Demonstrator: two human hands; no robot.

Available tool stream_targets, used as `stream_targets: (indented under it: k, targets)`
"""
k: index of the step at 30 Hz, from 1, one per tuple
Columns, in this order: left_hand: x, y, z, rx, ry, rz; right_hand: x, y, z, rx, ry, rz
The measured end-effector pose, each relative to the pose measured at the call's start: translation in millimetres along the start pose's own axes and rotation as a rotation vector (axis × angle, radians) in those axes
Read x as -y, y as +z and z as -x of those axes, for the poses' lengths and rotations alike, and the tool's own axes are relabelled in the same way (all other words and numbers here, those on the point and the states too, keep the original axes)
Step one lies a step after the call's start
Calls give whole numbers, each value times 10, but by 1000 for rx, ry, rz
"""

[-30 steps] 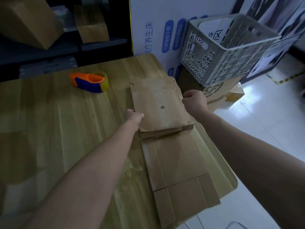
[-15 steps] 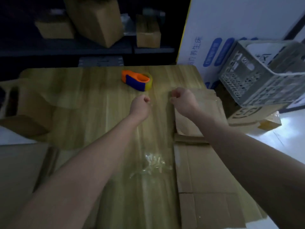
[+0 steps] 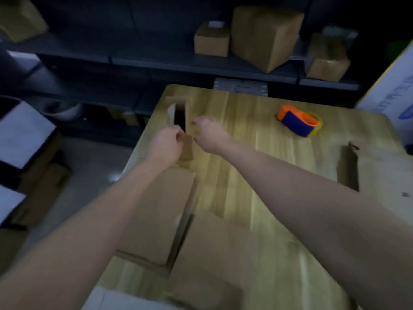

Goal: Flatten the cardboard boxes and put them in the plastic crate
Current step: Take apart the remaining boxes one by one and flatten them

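An unflattened brown cardboard box [image 3: 164, 204] lies along the left edge of the wooden table [image 3: 257, 153], with its open dark end facing away from me. My left hand [image 3: 165, 145] is closed on a flap at that open end. My right hand [image 3: 209, 135] reaches the box's right wall with curled fingers, and blur hides whether it grips. A flattened cardboard [image 3: 380, 173] lies at the table's right edge. More cardboard [image 3: 214, 253] lies near me under my arms. The plastic crate is out of view.
An orange and blue tape dispenser [image 3: 298, 123] sits at the far right of the table. Dark shelves behind hold several cardboard boxes [image 3: 266, 34]. A white printed carton [image 3: 393, 95] stands at the right. More boxes sit on the floor at the left [image 3: 22, 133].
My view has swung left, away from the crate and the flattened cardboard. Both hands left the flattened piece and moved to the open box at the table's left edge.
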State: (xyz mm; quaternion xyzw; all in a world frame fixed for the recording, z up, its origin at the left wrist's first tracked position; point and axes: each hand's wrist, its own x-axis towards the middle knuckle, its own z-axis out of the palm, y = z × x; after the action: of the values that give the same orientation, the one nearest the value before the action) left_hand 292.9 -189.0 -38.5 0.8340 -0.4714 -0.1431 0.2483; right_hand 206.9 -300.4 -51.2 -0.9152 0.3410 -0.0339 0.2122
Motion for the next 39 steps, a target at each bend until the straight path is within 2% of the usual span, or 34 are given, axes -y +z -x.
stream_targets:
  k: [6, 10, 15, 21, 25, 28, 32, 39]
  targets:
    - [572, -198, -9, 12, -44, 50, 282, 500, -378, 178, 53, 232]
    - [783, -193, -66, 25, -54, 96, 272, 568, -397, 47, 129, 351]
    - [773, -100, -181, 13, -62, 167, 210, 163, -345, -247, 225, 67]
    - [290, 96, -258, -26, 53, 291, -48, -418, 70, -348, 392, -223]
    - [-110, 246, -162, 44, 133, 329, -367, -605, 511, -402, 547, -345]
    - [-381, 368, -53, 123, 188, 313, -589, -662, 857, -387, 635, -438]
    - [-577, 546, 99, 200, 183, 272, -824, -607, 1270, -362, 742, -792]
    - [-603, 920, 381, 293, 155, 116, -1106, -201, 1636, -247, 821, -908]
